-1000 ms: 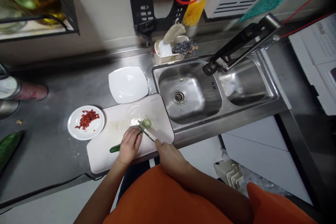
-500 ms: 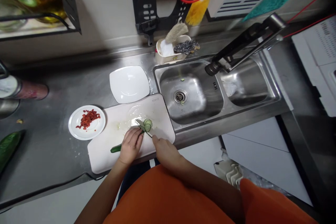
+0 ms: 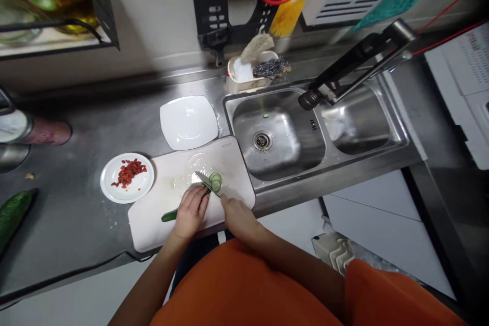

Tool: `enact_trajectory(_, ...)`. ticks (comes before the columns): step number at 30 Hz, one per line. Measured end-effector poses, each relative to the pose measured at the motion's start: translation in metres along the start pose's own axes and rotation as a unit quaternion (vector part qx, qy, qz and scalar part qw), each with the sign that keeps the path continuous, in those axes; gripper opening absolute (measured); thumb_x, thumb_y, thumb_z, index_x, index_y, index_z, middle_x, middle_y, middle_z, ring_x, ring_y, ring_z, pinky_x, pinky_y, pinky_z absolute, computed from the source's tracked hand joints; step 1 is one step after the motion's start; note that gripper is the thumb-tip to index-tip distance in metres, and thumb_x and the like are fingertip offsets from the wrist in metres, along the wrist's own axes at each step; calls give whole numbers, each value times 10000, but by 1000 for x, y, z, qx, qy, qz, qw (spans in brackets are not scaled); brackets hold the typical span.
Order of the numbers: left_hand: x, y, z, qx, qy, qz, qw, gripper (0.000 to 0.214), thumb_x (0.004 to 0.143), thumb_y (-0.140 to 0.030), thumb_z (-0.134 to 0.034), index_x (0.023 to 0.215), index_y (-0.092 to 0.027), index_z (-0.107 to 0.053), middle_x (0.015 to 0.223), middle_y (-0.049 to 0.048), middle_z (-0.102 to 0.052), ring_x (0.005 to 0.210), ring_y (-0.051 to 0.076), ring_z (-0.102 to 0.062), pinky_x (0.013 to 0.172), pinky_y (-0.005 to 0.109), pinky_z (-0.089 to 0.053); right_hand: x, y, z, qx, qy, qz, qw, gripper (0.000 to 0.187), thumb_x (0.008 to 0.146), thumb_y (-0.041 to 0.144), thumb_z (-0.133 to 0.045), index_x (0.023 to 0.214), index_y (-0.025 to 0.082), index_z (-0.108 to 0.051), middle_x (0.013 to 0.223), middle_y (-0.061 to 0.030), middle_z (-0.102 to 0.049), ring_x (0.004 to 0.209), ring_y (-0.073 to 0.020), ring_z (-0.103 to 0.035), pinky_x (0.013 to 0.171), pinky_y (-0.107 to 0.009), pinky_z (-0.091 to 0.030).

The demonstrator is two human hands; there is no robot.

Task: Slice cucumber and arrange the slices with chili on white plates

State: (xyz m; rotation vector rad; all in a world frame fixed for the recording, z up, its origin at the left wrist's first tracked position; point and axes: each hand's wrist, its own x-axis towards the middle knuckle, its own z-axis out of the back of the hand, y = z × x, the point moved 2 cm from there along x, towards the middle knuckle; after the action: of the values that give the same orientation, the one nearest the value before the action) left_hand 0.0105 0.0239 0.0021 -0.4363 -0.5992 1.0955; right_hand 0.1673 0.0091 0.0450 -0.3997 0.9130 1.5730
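Left hand (image 3: 192, 209) over the cutting board (image 3: 148, 232), fingers clamped on the cucumber (image 3: 169, 216)! Right hand (image 3: 240, 215), fingers wrapped round the knife (image 3: 203, 178), blade right beside the slices (image 3: 216, 184) on the board, square dish (image 3: 189, 122) just beyond the board.

Legible text: none | White cutting board (image 3: 236, 173): small grey mark (image 3: 226, 144) near far right corner, unreadable | Pinkish canister (image 3: 49, 131), left: side marking too blurred to read | Cream sponge caddy (image 3: 237, 86): small motif (image 3: 255, 84) on front, indistinct | White casing (image 3: 471, 79), far right: rows of tiny dark marks, possibly print, unreadable
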Motion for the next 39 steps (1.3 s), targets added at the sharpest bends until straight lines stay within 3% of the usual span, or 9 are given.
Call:
enact_trajectory(6, -2, 0, 1, 16, 21, 7, 1000, 271, 875, -210, -499, 1138, -184, -563, 1077, 87, -642, 1057, 210, -570, 959, 416, -458, 1, -8, 3, 3, -6, -2, 1000, 401, 831, 40, -316, 1175, 170, -476, 911, -95, -651, 868, -219, -630, 693, -274, -446)
enact_trajectory(12, -4, 3, 1, -1, 6, 3, 1000, 306, 880, -215, -491, 1180, -193, -548, 1096, 98, -630, 1050, 214, -578, 936, 422, -472, -5, -12, 14, -3, -12, -28, 1000, 434, 847, 42, -303, 1236, 175, -440, 941, -109, -650, 901, -218, -620, 725, -282, -442)
enact_trajectory(25, -4, 1, 0, 3, -16, -10, 1000, 240, 847, -171, -546, 1086, -177, -572, 1011, 81, -647, 999, 201, -583, 920, 403, -483, -40, 1, 27, -14, 19, -30, 999, 364, 835, 30, -307, 1118, 174, -485, 875, -92, -640, 851, -211, -631, 640, -246, -418)
enact_trajectory(39, -6, 3, -1, 3, -7, 0, 1000, 217, 867, -212, -511, 1070, -186, -583, 1015, 82, -645, 1014, 207, -583, 925, 413, -475, -47, 2, 25, -8, 64, -45, 997, 349, 839, 28, -312, 1115, 180, -462, 897, -115, -634, 867, -242, -634, 663, -283, -451)
